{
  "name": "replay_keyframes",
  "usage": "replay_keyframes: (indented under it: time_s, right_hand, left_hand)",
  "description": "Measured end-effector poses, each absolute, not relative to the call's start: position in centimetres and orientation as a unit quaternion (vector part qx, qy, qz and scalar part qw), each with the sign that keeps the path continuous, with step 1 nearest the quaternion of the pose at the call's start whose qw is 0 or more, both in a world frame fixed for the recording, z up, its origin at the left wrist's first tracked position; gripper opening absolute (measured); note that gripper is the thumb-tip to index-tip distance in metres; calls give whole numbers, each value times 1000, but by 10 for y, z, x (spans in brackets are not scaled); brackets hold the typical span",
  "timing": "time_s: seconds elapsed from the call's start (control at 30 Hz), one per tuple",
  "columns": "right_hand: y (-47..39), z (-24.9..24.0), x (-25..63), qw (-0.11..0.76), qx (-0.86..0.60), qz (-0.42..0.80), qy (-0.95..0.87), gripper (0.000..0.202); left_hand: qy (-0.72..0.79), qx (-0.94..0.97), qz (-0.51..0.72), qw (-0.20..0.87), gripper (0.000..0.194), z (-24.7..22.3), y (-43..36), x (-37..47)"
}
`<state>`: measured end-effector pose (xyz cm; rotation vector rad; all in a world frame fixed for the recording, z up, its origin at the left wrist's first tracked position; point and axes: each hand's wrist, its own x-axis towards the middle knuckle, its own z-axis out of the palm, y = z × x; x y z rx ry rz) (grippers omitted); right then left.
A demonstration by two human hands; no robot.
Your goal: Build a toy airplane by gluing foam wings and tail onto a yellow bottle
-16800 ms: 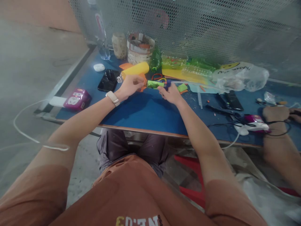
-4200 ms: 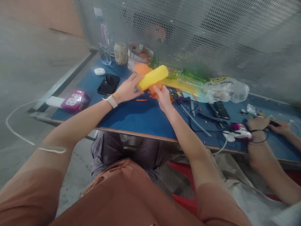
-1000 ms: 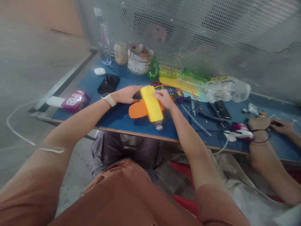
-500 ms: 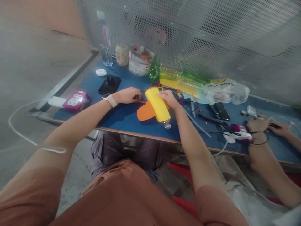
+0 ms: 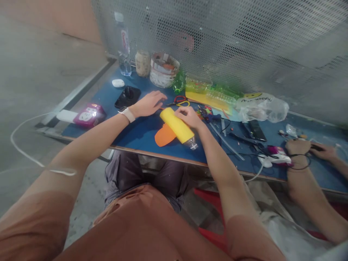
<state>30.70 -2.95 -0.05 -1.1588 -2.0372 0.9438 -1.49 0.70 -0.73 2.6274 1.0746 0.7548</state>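
A bottle wrapped in yellow sheet (image 5: 177, 125) lies slanted on the blue table, its clear neck toward the front edge. An orange flat piece with a rounded end (image 5: 164, 135) sticks out from its left side. My right hand (image 5: 188, 116) rests at the bottle's upper right side, fingers curled against the yellow wrap. Left of the bottle, my left hand (image 5: 151, 103) hovers palm down with its fingers apart, near a small orange-red tip. Scissors with red and yellow handles (image 5: 181, 101) lie just beyond the bottle.
A black phone (image 5: 127, 97), a purple socket block (image 5: 91, 115), a water bottle (image 5: 124, 47), a jar (image 5: 142, 63) and a paper-wrapped pot (image 5: 164, 70) stand left and back. Cables, tools and a plastic bag (image 5: 265, 107) lie right, near another person's hands (image 5: 298, 145).
The yellow bottle has turned, its far end swinging left. My left hand has moved up a little and its fingers have spread. My right hand has shifted left, and the scissors show more.
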Motion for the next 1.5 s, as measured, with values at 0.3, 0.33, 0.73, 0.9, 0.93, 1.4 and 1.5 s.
replay_keyframes:
  time_s: [0.3, 0.33, 0.73, 0.9, 0.93, 1.4, 1.5]
  right_hand:
    - [-33, 8, 312, 328, -440, 268, -791, 56]
    - [-32, 10, 317, 330, -453, 253, -788, 50]
    - [-26, 43, 428, 139, -756, 55, -637, 30]
    - [-24, 41, 445, 49, -774, 77, -627, 49]
    - [-23, 40, 446, 48, -779, 71, -621, 50]
    - [-17, 26, 457, 58, -746, 86, -657, 68]
    - [-20, 31, 459, 37, -742, 102, -661, 73]
  left_hand:
    - [213, 934, 217, 189, 84, -1, -15, -1]
    - [219, 935, 209, 187, 86, 0, -15, -2]
    - [292, 938, 142, 120, 75, 15, 0, -31]
    - [309, 932, 136, 133, 88, 15, -8, -24]
    - [316, 930, 136, 130, 90, 15, -10, -22]
    - [303, 932, 162, 114, 100, 12, -9, -20]
    - [324, 925, 164, 107, 102, 11, -8, -19]
